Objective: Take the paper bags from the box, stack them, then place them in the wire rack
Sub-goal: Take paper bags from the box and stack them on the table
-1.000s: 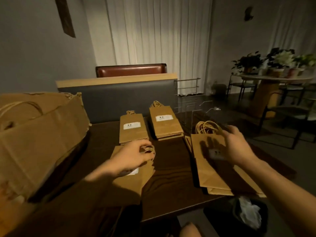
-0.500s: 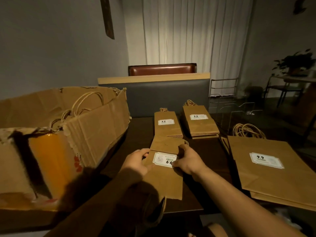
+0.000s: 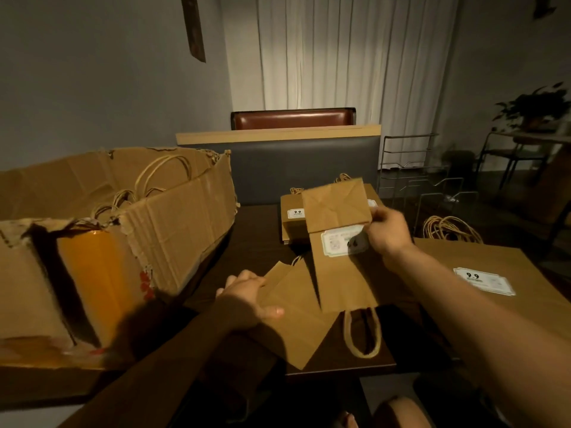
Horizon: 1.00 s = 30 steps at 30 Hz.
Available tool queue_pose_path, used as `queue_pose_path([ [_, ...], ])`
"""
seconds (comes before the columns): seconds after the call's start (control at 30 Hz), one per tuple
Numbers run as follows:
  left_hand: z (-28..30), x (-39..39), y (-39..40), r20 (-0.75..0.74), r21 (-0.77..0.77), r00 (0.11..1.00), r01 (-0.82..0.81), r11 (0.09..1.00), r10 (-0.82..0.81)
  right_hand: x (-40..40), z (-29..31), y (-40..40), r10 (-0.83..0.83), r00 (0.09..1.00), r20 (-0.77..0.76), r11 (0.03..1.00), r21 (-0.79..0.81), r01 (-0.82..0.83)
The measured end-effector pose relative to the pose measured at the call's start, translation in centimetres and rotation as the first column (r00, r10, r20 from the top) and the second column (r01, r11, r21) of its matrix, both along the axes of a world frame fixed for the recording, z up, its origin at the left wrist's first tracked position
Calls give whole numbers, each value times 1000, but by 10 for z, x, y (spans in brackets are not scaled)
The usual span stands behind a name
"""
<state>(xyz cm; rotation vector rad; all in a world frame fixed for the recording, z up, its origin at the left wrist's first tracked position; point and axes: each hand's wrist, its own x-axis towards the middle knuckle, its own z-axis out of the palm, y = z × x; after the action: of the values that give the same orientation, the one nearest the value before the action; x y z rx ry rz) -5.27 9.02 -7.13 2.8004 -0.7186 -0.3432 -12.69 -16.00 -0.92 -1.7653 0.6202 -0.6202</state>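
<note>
My right hand [image 3: 387, 231] grips a small brown paper bag [image 3: 340, 264] by its labelled side and holds it lifted above the table, bottom fold up and handle hanging toward me. My left hand [image 3: 248, 296] pinches the left edge of another small brown bag [image 3: 296, 319] that lies flat on the dark table. A torn cardboard box [image 3: 173, 217] stands at the left with bag handles showing inside. Behind the lifted bag lies a stack of small bags [image 3: 292, 223]. The wire rack [image 3: 414, 177] stands at the back right.
A pile of large brown bags [image 3: 494, 273] with a 9.9 label covers the table's right side, its handles [image 3: 448, 230] toward the rack. A grey bench back [image 3: 306, 168] rises behind the table. The table edge [image 3: 340, 367] is close to me.
Both hands held one small bag flat on the table. Now my right hand has raised a bag up and to the right, while my left hand stays on the bag below.
</note>
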Motion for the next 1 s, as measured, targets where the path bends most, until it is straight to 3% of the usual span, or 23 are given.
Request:
queue_pose_path([
  [0.1,-1,3,-6,24,-100,996,-85,991,88,-3,44,-10,20,996,86,986,-167,-6],
  [0.23,2,3,-15,3,-56,983,-183,982,183,-3,81,-8,60,995,78,849,-528,-10],
  [0.43,17,2,-15,47,-47,971,-231,972,233,-3,68,16,168,969,-181,463,-853,-240],
  [0.5,14,2,-14,82,-41,968,-233,972,236,-4,56,27,162,947,-279,380,-868,-321],
  [0.57,13,-2,-16,-28,-57,974,-226,972,225,-4,32,36,177,894,-412,327,-832,-448],
  [0.7,15,-15,-27,-118,24,983,-139,990,141,-6,-49,51,281,795,-538,320,-729,-606],
  [0.77,19,-21,-33,-168,-59,977,-142,988,131,-8,-81,52,293,819,-493,291,-770,-568],
  [0.87,34,-27,-38,-298,-278,951,-175,944,88,-11,-94,42,404,839,-364,328,-799,-504],
  [0.93,51,-27,-39,-299,-404,952,-185,896,61,-17,-88,34,472,827,-306,395,-765,-509],
  [1.0,69,-30,-42,-254,-480,967,-157,863,35,-21,-79,27,436,865,-250,585,-651,-483],
])
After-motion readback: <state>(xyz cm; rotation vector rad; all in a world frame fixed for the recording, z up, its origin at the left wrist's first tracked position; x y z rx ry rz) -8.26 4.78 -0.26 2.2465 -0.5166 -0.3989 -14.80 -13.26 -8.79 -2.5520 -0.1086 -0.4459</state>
